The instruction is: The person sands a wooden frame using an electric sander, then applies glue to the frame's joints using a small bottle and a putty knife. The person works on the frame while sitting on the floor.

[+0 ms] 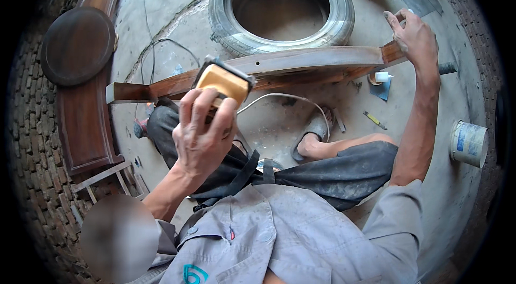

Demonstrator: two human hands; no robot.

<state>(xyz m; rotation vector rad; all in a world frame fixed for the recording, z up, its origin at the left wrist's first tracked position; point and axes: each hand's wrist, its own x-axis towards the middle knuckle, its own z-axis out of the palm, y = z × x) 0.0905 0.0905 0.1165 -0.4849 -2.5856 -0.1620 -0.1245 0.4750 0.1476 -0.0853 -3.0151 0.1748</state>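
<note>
My left hand grips a yellow and black electric sander, its dark flat pad turned up and away from me. The sander hangs over the near left part of a curved wooden piece, apparently apart from it. This piece lies crosswise in front of my legs, against the near side of a tyre. It has a pale greyish upper face, reddish-brown ends and a small dark hole. At its right end, my right hand closes round the wood, hiding part of that end. A pale cable curves between the sander and my foot.
Dark wooden panels and a round wooden top stand at the left by a brick wall. A white bucket is at the right. A yellow cutter knife and a small white bottle lie on the floor.
</note>
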